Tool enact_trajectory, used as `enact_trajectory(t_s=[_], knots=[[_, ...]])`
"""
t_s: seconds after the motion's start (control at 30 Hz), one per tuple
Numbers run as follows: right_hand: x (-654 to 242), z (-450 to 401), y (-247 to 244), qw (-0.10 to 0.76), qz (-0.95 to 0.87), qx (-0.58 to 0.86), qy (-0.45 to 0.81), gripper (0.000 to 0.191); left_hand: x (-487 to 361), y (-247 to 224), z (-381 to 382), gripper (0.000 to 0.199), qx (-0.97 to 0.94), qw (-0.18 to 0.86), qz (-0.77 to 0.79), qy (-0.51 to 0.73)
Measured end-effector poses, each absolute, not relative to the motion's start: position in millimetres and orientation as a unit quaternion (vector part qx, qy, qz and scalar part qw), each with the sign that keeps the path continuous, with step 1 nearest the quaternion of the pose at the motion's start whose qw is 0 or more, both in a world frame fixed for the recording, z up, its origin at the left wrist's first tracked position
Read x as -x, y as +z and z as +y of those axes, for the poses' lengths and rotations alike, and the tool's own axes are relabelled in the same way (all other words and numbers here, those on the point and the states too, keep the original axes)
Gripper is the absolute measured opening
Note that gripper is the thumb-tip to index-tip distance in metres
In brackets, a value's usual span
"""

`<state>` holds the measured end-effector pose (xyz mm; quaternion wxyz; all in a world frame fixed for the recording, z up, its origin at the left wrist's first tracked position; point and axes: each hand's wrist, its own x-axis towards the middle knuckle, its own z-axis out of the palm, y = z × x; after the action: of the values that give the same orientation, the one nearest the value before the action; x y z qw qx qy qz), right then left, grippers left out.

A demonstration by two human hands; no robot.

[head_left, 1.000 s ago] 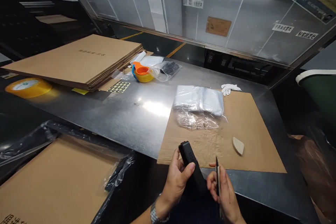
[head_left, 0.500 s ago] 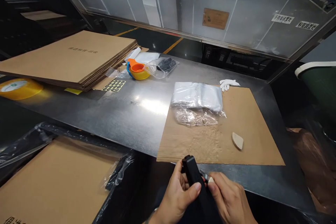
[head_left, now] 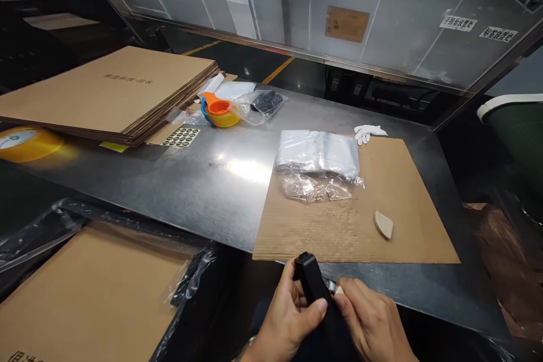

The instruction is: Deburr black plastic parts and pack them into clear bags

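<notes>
My left hand (head_left: 280, 317) is wrapped round a long black plastic piece (head_left: 313, 277), its thumb across the near face. The piece points up and away at the table's front edge, and its lower end is lost in dark shadow. Close against its right side, my right hand (head_left: 375, 317) is closed in a pinch on a small blade-like tool with a shiny metal end (head_left: 330, 284). A pale bit shows at the fingertips; most of the tool is hidden by the fingers. Beyond the hands, a beige wedge-shaped block (head_left: 383, 225) lies on a cardboard sheet (head_left: 305, 237).
Clear plastic bags (head_left: 318, 153) and a white glove (head_left: 370, 133) lie at the sheet's far side. Left on the metal table (head_left: 190, 192) are stacked cardboard (head_left: 139, 85), yellow tape (head_left: 31, 144), a sticker sheet (head_left: 180, 137) and an orange-yellow tape dispenser (head_left: 220, 110). A lined box (head_left: 93, 288) stands lower left.
The camera view has shifted slightly, so the table items sit a little higher in the picture. Both hands keep their holds on the black piece and the tool, almost unmoved.
</notes>
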<state>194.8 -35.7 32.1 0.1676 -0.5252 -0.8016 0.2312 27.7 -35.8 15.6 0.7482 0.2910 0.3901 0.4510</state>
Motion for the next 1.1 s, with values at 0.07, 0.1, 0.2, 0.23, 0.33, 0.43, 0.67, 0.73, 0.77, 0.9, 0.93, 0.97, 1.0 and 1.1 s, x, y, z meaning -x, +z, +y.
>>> enact_trajectory(t_s=[0.07, 0.1, 0.2, 0.23, 0.33, 0.43, 0.67, 0.73, 0.77, 0.9, 0.93, 0.97, 1.0, 1.1], knots=[[-194, -36, 34, 0.166, -0.802, 0.527, 0.228, 0.029, -28, 15, -36, 0.059, -0.288, 0.753, 0.385, 0.45], [-194, -36, 34, 0.167, -0.802, 0.527, 0.226, 0.03, -28, 14, -36, 0.058, -0.287, 0.754, 0.383, 0.449], [-193, -34, 31, 0.173, -0.803, 0.527, 0.216, 0.032, -27, 14, -37, 0.056, -0.295, 0.752, 0.384, 0.447], [-193, -34, 29, 0.168, -0.8, 0.536, 0.212, 0.033, -27, 14, -38, 0.057, -0.299, 0.749, 0.389, 0.446], [-195, -31, 17, 0.139, -0.769, 0.586, 0.215, 0.037, -27, 16, -40, 0.065, -0.29, 0.748, 0.408, 0.436], [-198, -29, 10, 0.142, -0.737, 0.606, 0.265, 0.038, -28, 17, -41, 0.069, -0.259, 0.756, 0.415, 0.436], [-200, -31, 24, 0.179, -0.734, 0.565, 0.332, 0.036, -31, 16, -40, 0.066, -0.237, 0.771, 0.397, 0.439], [-199, -31, 31, 0.178, -0.74, 0.551, 0.342, 0.035, -32, 17, -41, 0.064, -0.243, 0.774, 0.383, 0.441], [-198, -31, 33, 0.178, -0.744, 0.546, 0.342, 0.035, -32, 18, -41, 0.064, -0.246, 0.776, 0.377, 0.442], [-194, -30, 40, 0.18, -0.768, 0.53, 0.313, 0.036, -33, 24, -40, 0.061, -0.252, 0.777, 0.36, 0.451], [-194, -30, 40, 0.181, -0.772, 0.527, 0.304, 0.036, -34, 25, -39, 0.06, -0.254, 0.778, 0.358, 0.45], [-193, -30, 40, 0.182, -0.776, 0.526, 0.297, 0.036, -34, 26, -39, 0.059, -0.255, 0.779, 0.356, 0.449], [-193, -30, 40, 0.182, -0.778, 0.526, 0.29, 0.036, -34, 27, -39, 0.059, -0.256, 0.78, 0.355, 0.448], [-193, -30, 38, 0.18, -0.783, 0.527, 0.278, 0.035, -33, 27, -40, 0.058, -0.26, 0.781, 0.356, 0.443]])
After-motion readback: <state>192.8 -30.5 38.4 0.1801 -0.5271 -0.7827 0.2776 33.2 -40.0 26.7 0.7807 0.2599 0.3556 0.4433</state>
